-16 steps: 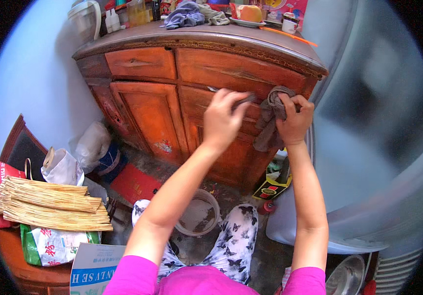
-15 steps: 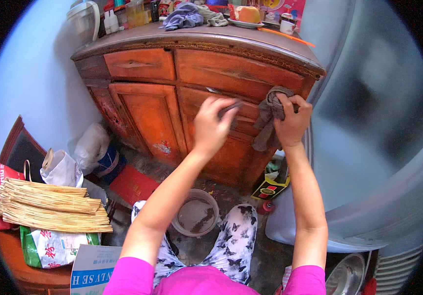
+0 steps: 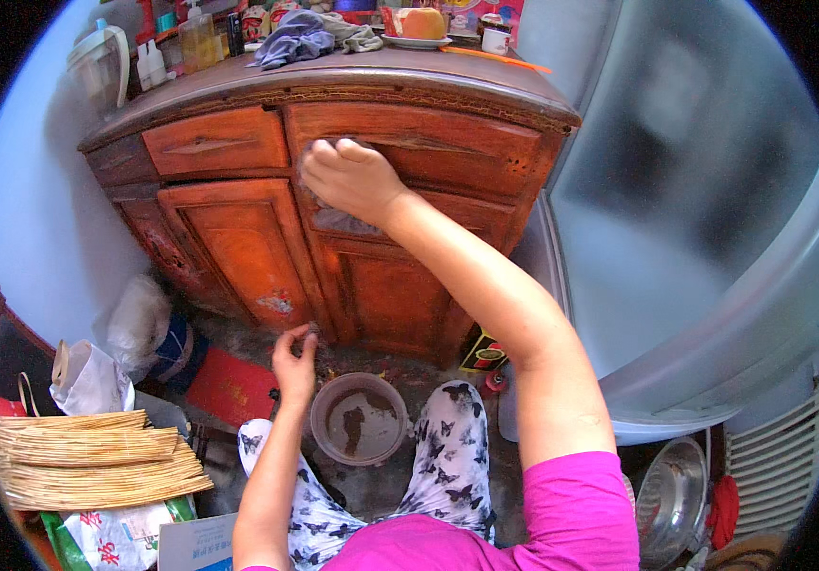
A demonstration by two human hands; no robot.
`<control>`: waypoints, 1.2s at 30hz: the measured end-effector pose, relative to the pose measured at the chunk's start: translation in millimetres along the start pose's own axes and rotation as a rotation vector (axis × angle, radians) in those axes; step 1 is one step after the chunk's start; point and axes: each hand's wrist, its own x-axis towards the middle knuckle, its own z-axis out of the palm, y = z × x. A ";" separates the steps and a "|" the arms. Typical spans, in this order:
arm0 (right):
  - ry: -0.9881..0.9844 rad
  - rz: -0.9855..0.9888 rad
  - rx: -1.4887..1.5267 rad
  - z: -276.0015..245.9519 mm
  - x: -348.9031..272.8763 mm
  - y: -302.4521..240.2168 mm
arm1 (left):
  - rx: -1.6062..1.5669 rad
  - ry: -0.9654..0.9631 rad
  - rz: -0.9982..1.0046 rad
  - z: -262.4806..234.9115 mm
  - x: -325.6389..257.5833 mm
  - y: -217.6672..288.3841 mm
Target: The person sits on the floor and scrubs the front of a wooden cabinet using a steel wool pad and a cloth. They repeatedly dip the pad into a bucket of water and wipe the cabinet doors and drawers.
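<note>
A reddish-brown wooden cabinet (image 3: pixel 395 285) with drawers and doors stands before me. Across its front, near the seam beside the wide upper drawer, reaches my right hand (image 3: pixel 354 181), closed over a grey-brown cloth (image 3: pixel 345 222) against the wood. Most of the cloth is hidden under that hand. Lower down, in front of the door's bottom edge, my left hand (image 3: pixel 295 366) is pinched closed; a small dark bit shows at the fingertips, too small to name. Between my knees, on the floor, sits a round plastic tub (image 3: pixel 360 419) with murky water in it.
Cloths (image 3: pixel 300 38), a plate (image 3: pixel 419 42) with fruit, an orange stick (image 3: pixel 497 59) and bottles crowd the cabinet top. A bundle of straw-coloured sticks (image 3: pixel 95 462) lies at left. A yellow-and-black box (image 3: pixel 483 354) and metal basin (image 3: pixel 671 495) are at right.
My right hand has carried the cloth leftward across the drawer fronts. My left hand has dropped from the middle of the cabinet toward its base. The view has shifted slightly right.
</note>
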 end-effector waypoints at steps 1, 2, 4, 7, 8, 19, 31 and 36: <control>-0.004 -0.014 0.010 -7.0 -8.2 5.0 | 0.047 0.001 -0.009 -8.6 5.5 7.1; -0.027 -0.001 -0.002 -14.6 -13.6 10.7 | 0.038 0.013 -0.017 -18.1 12.8 1.3; -0.078 0.036 -0.005 -36.0 -42.8 30.2 | 0.013 0.037 -0.047 -25.2 22.2 1.7; -0.180 0.122 0.057 -83.9 -90.2 75.7 | -0.092 0.040 -0.105 -21.3 32.7 13.4; -0.227 0.172 0.122 -99.3 -100.5 88.8 | -0.106 0.041 -0.111 -22.8 35.2 16.9; -0.064 0.752 0.075 -166.9 -123.9 127.4 | -0.275 0.168 -0.301 -57.8 43.7 -23.1; 0.096 -0.205 0.168 -6.1 114.6 36.3 | -0.541 0.118 -0.453 -59.5 58.7 -48.1; -0.015 0.003 0.122 -12.7 102.2 44.9 | -0.530 0.118 -0.486 -49.9 53.0 -45.1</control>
